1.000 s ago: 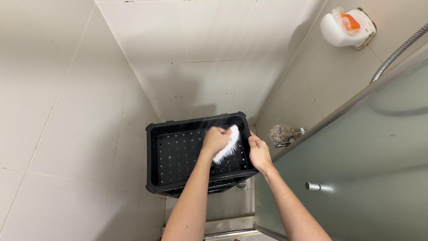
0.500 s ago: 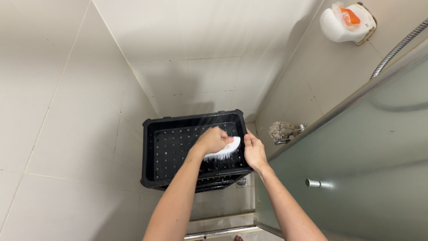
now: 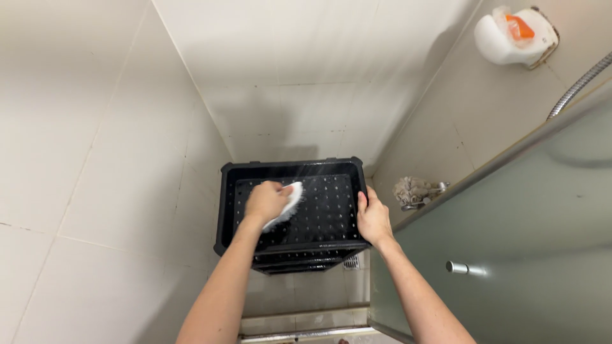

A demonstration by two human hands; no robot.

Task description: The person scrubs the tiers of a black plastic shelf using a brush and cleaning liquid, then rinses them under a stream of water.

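A white brush [image 3: 285, 205] is gripped by the left hand [image 3: 266, 201] inside the black crate [image 3: 319, 216], whose right edge is clasped by the right hand [image 3: 372, 220].

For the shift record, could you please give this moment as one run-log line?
left hand: holds white brush on black crate floor | right hand: grips crate's right rim | place: tiled shower corner
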